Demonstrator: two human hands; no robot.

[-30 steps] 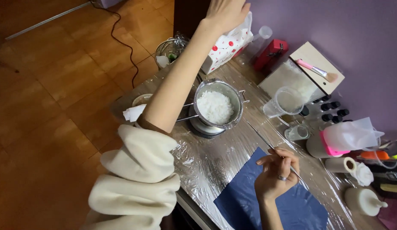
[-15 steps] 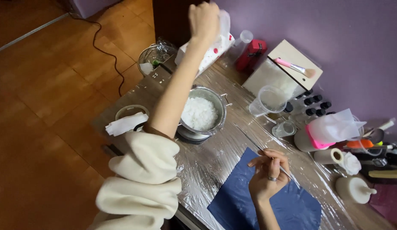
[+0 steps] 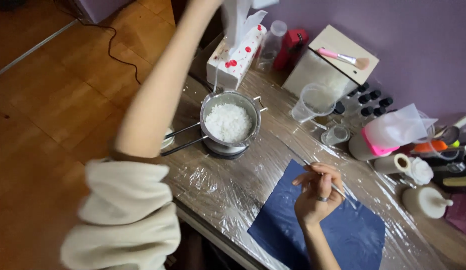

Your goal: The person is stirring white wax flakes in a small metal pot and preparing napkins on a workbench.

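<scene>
My left arm, in a cream sleeve pushed up, reaches over the table to the top edge, where the fingers are cut off. A white tissue rises, drawn up, from the spotted tissue box beside that wrist. My right hand pinches a thin metal rod above a dark blue sheet. Between both arms stands a metal pot filled with white flakes, set on a second pan with long handles.
Clear film covers the table. Behind the pot are a clear measuring cup, a small glass, a white box with a pink brush, black-capped bottles and a white holder. A cable lies on the wooden floor.
My left hand went from the tissue box upward out of view, and a tissue now stands drawn up from the box. The right hand keeps the rod over the blue sheet.
</scene>
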